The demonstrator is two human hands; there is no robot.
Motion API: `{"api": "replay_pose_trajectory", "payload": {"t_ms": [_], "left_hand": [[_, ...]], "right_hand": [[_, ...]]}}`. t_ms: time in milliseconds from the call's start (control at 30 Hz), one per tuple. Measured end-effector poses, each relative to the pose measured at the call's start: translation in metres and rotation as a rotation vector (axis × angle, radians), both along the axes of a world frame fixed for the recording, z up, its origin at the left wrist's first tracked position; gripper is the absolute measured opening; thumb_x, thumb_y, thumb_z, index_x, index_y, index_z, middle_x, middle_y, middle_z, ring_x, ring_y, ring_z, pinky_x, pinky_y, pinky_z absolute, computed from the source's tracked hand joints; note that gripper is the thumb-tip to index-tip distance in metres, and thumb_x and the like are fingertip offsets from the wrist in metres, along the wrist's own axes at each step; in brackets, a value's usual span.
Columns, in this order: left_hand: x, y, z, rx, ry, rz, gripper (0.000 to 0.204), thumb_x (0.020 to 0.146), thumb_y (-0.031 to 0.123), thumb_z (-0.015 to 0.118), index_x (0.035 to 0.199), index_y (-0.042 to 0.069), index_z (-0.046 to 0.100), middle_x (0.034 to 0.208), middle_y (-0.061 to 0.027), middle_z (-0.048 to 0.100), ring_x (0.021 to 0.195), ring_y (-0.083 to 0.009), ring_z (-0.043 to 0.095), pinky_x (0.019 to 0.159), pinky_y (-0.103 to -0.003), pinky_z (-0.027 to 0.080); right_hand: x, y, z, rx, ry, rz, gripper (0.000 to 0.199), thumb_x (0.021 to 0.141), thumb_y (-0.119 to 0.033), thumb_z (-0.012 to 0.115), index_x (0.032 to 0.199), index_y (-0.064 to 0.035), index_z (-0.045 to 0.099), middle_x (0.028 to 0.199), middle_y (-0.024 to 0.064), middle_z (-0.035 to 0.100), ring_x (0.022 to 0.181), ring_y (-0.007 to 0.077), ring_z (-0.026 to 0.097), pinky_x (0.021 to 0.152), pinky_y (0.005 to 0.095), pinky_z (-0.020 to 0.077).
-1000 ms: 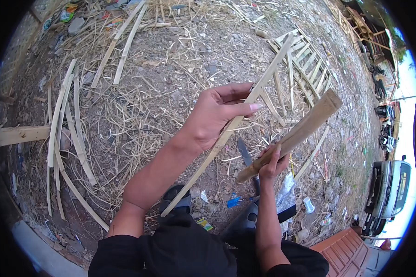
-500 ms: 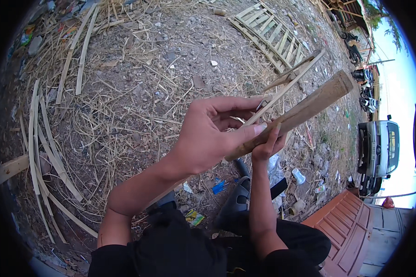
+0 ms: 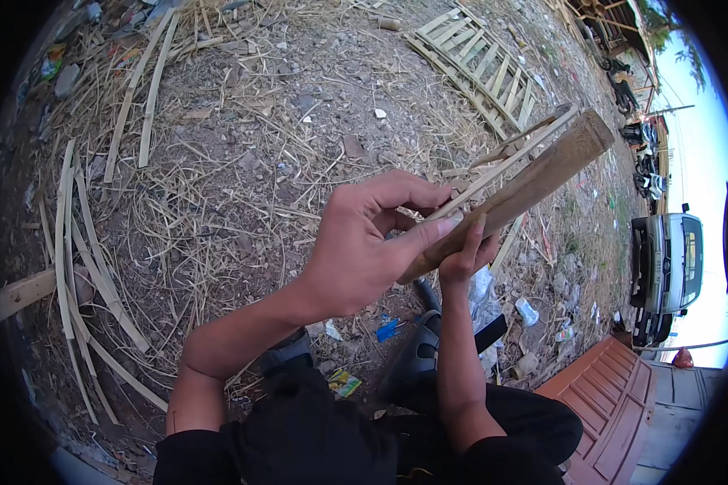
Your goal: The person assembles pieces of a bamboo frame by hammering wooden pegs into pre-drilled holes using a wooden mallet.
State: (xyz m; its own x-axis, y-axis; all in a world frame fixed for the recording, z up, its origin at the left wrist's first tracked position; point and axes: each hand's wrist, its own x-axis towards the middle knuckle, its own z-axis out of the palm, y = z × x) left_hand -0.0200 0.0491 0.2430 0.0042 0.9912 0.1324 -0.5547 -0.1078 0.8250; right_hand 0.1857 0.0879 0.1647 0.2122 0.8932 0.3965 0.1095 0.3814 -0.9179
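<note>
My left hand [image 3: 364, 242] is closed, with thumb and forefinger pinching a thin wooden slat [image 3: 516, 158]. A small dark metal bit shows by the forefinger tip, too small to name. My right hand [image 3: 467, 257] is wrapped from below around a thick wooden bar [image 3: 534, 184], fingertips showing on its near side. The bar slants up to the right, and the thin slat runs close along its upper side. Another flat wooden piece [image 3: 505, 152] lies behind the slat, partly hidden. The bar's lower end is hidden behind my left thumb.
Loose bamboo strips [image 3: 66, 242] lie on the straw-strewn ground at left. A slatted wooden frame [image 3: 481, 65] rests beyond my hands. At right are an orange panel [image 3: 603, 396], a pickup truck [image 3: 667, 267] and parked motorbikes [image 3: 645, 162]. A plastic cup [image 3: 527, 312] lies among litter.
The far ends of the bar and the thin slat have come closer together, narrowing the gap. Both hands keep nearly the same place and grip. The view has shifted slightly.
</note>
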Motion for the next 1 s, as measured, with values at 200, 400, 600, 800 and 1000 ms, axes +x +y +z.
{"api": "replay_pose_trajectory", "payload": {"t_ms": [200, 400, 600, 800, 1000], "left_hand": [[-0.027, 0.002, 0.012, 0.027, -0.032, 0.147, 0.027, 0.091, -0.006, 0.072, 0.117, -0.008, 0.068, 0.109, -0.0119, 0.070, 0.100, -0.0148, 0.069, 0.086, -0.026, 0.059], [-0.053, 0.005, 0.025, 0.078, -0.012, 0.254, 0.027, 0.089, -0.009, 0.072, 0.116, -0.009, 0.069, 0.107, -0.0109, 0.070, 0.101, -0.0147, 0.069, 0.090, -0.025, 0.059], [-0.060, 0.001, 0.009, 0.089, 0.077, 0.328, 0.027, 0.089, -0.010, 0.072, 0.116, -0.008, 0.070, 0.112, -0.0120, 0.069, 0.104, -0.0162, 0.068, 0.091, -0.027, 0.059], [-0.085, -0.005, -0.003, -0.078, 0.035, 0.452, 0.031, 0.088, -0.005, 0.075, 0.118, -0.006, 0.068, 0.119, -0.0150, 0.070, 0.104, -0.0163, 0.069, 0.087, -0.027, 0.059], [-0.098, -0.008, -0.015, -0.046, 0.101, 0.526, 0.031, 0.091, -0.002, 0.073, 0.121, -0.007, 0.066, 0.115, -0.0155, 0.072, 0.097, -0.0165, 0.072, 0.080, -0.027, 0.058]], "right_hand": [[0.005, 0.000, -0.006, -0.048, 0.085, 0.069, 0.042, 0.104, -0.026, 0.052, 0.129, 0.0075, 0.048, 0.088, 0.0166, 0.060, 0.062, 0.0185, 0.058, 0.054, 0.0322, 0.0527], [0.005, 0.002, -0.009, -0.050, 0.012, 0.054, 0.042, 0.105, -0.034, 0.052, 0.122, 0.0042, 0.047, 0.086, 0.0155, 0.060, 0.058, 0.0211, 0.060, 0.053, 0.0326, 0.0518], [-0.006, -0.002, -0.006, -0.123, -0.005, 0.115, 0.041, 0.105, -0.031, 0.053, 0.124, 0.0044, 0.048, 0.085, 0.0157, 0.059, 0.059, 0.0195, 0.058, 0.053, 0.0308, 0.0507], [-0.013, -0.003, -0.006, -0.106, 0.029, 0.131, 0.033, 0.103, -0.027, 0.056, 0.113, 0.0040, 0.049, 0.081, 0.0125, 0.060, 0.059, 0.0162, 0.059, 0.052, 0.0289, 0.0496], [-0.015, -0.006, -0.009, -0.142, -0.037, 0.127, 0.039, 0.107, -0.030, 0.050, 0.120, 0.0061, 0.048, 0.084, 0.0157, 0.059, 0.058, 0.0183, 0.057, 0.053, 0.0300, 0.0493]]}}
